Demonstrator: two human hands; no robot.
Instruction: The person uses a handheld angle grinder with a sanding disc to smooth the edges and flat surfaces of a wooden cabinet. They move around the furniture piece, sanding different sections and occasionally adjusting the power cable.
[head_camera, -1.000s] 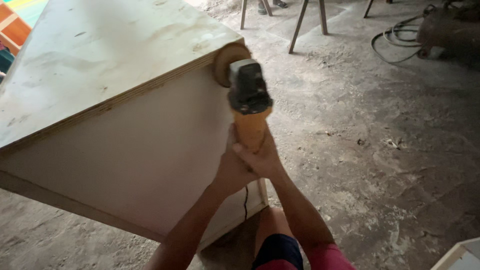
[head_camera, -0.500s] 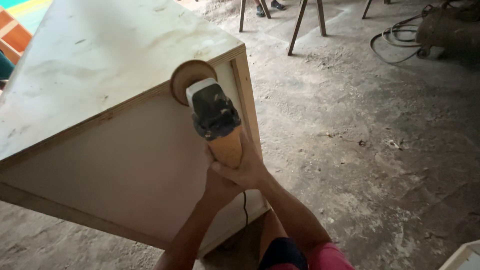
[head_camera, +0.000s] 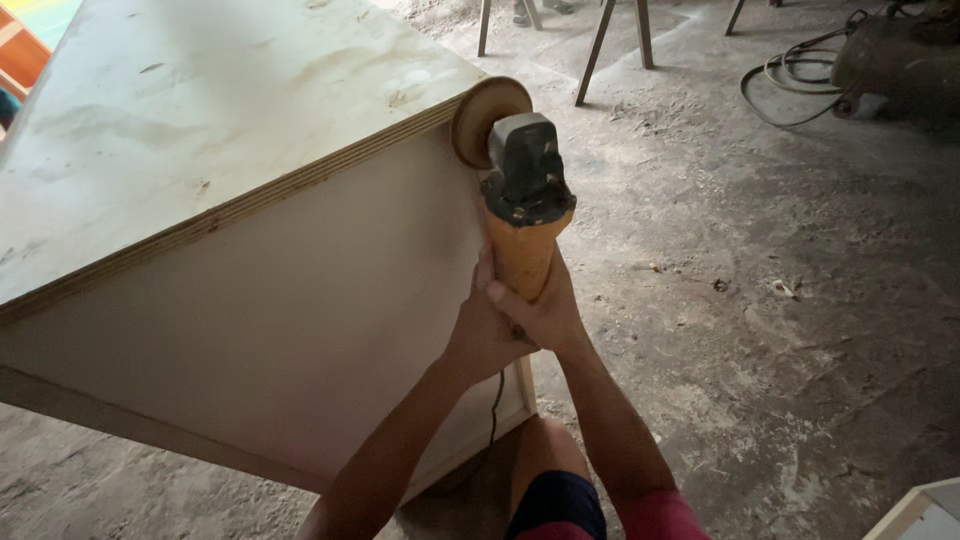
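A large plywood box (head_camera: 250, 290) stands on the dusty floor, its layered top edge running diagonally. Both hands grip the orange handle of an angle grinder (head_camera: 523, 190) with a dark head. My left hand (head_camera: 478, 335) wraps the handle from the box side, and my right hand (head_camera: 545, 310) closes over it from the right. The grinder's round tan sanding disc (head_camera: 482, 118) presses against the box's upper right corner. A black cord (head_camera: 493, 415) hangs from the handle down between my forearms.
Wooden legs (head_camera: 610, 40) of a stand rise at the top centre. A coiled hose (head_camera: 790, 75) and a dark machine (head_camera: 900, 55) lie at the top right. A white board corner (head_camera: 925, 510) shows at the bottom right. My knee (head_camera: 545, 470) is below the hands.
The grinder slid left along the box's top edge, then came back right to the corner. Both hands stayed on the handle throughout.
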